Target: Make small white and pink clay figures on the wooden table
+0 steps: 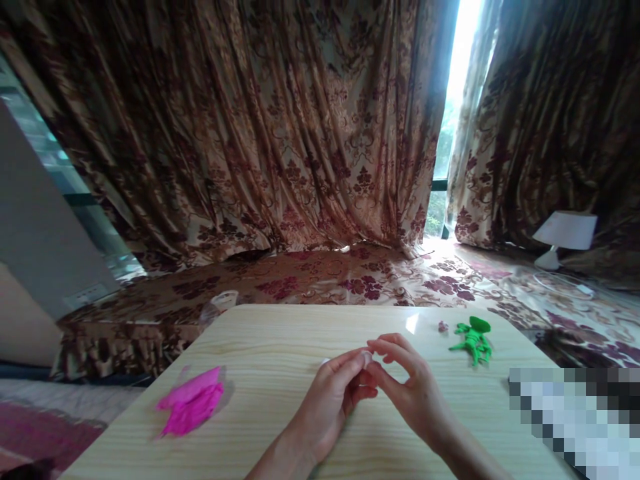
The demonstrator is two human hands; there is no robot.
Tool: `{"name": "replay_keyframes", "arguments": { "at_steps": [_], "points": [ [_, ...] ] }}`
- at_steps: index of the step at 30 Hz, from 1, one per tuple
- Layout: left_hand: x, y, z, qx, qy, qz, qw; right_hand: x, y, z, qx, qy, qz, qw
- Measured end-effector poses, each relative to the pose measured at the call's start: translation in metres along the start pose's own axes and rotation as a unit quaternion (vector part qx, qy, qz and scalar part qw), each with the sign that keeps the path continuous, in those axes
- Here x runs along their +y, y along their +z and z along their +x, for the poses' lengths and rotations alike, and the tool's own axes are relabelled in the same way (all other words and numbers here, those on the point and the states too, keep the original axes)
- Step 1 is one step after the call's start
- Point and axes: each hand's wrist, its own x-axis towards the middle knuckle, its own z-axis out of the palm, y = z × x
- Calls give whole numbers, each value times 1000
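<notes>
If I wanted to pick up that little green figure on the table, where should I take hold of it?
Probably by its middle. The green figure lies flat on the table, thin limbs spread out, a broader head at its far end. Those limbs look flimsy, so a grip from above, pinching the body across its sides, seems safest. The space right around it is open.

left hand (330,400) — bare, no sleeve | right hand (413,390) — bare, no sleeve
</notes>
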Motion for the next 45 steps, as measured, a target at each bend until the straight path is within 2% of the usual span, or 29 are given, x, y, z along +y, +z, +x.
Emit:
{"name": "replay_keyframes", "arguments": {
  "at_steps": [3, 6, 13, 17, 23, 28, 32, 40, 45],
  "points": [
    [1, -1, 0, -4, 17, -4, 1000, -4, 0, 1, -4, -6, -2, 1000],
    [2, -2, 0, -5, 7, -8, 1000, -5, 0, 3, 1, -13, 0, 1000],
    [-3, -6, 5, 47, -11, 7, 999, 0, -4, 0, 4, -49, -55, 997],
    [-4, -7, 5, 79, 1, 16, 997, -2, -9, 2, -2, -33, -38, 999],
    [-3, -6, 2, 15, 25, 20, 999, -5, -7, 1, -46, -26, -28, 998],
    [-5, -7, 4, 13, -4, -26, 1000, -4, -3, 1, -20, 4, -17, 1000],
    [-6, -8, 4, -11, -32, -23, 999, 0, -2, 0, -11, -1, 0, 1000],
    [-2, -8, 2, 6, -18, -11, 1000, -1, -6, 1, -27, -23, -23, 999],
    [-2, -6, 1, -4, -26, -28, 999, -1, -3, 1, -17, -31, -15, 999]
  ]
}}
